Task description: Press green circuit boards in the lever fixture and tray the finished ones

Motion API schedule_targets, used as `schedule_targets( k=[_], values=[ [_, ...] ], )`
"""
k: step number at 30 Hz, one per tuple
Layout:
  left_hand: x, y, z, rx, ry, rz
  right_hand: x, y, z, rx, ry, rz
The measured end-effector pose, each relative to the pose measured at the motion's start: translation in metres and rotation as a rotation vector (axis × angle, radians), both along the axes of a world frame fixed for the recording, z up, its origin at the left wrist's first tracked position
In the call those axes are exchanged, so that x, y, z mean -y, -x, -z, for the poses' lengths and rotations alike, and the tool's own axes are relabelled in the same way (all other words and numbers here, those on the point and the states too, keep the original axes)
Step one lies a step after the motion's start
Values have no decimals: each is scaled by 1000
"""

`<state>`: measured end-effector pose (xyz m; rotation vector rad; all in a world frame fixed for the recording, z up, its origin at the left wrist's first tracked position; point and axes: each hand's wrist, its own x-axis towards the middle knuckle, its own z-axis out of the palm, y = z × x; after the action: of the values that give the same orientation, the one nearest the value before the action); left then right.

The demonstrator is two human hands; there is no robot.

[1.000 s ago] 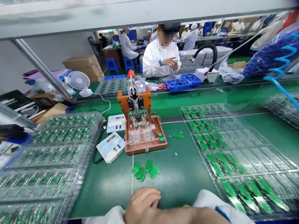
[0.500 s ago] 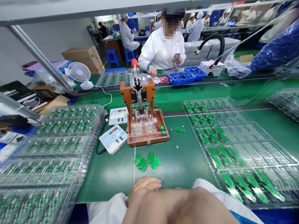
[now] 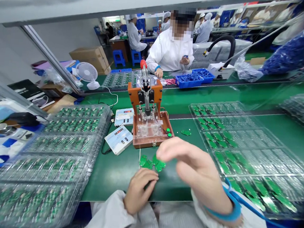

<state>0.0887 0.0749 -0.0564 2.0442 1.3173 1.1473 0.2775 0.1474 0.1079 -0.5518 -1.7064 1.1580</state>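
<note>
A small cluster of green circuit boards (image 3: 148,162) lies on the green tabletop. My left hand (image 3: 139,190) rests at the table's front edge just below them, fingers loosely bent and thumb apart, nothing visible in it. My right hand (image 3: 190,161), wearing a blue wrist strap (image 3: 225,211), is raised to the right of the boards. Its fingers reach left with a gap to the thumb, and it looks free of any object; its fingertips overlap the boards' right side in view. Beyond the boards stands an orange press fixture (image 3: 145,92) with a red-knobbed lever on a wooden box (image 3: 152,140).
Left of the press sit two display boxes (image 3: 119,139). A stack of trays (image 3: 66,163) full of circuit boards fills the left. A partly filled clear tray (image 3: 261,154) lies on the right. One loose board (image 3: 186,132) lies near the press. A co-worker (image 3: 171,48) sits opposite.
My hands have separated: the right rose forward over the table, while the left moved to the edge below the boards. The view has shifted slightly, moving the scene to the right.
</note>
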Motion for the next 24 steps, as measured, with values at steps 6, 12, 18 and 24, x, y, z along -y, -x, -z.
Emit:
schedule_targets(
  k=[6,12,18,24],
  values=[
    [-35,59,-14,-191,17,-23,-41,-4,99,461,56,51],
    [-57,77,-10,-332,66,119,-28,4,157,687,-103,154],
    [-62,77,-9,-379,89,141,-22,9,160,753,-136,184],
    [-61,76,-5,-358,37,139,-21,10,162,761,-125,163]
  ],
)
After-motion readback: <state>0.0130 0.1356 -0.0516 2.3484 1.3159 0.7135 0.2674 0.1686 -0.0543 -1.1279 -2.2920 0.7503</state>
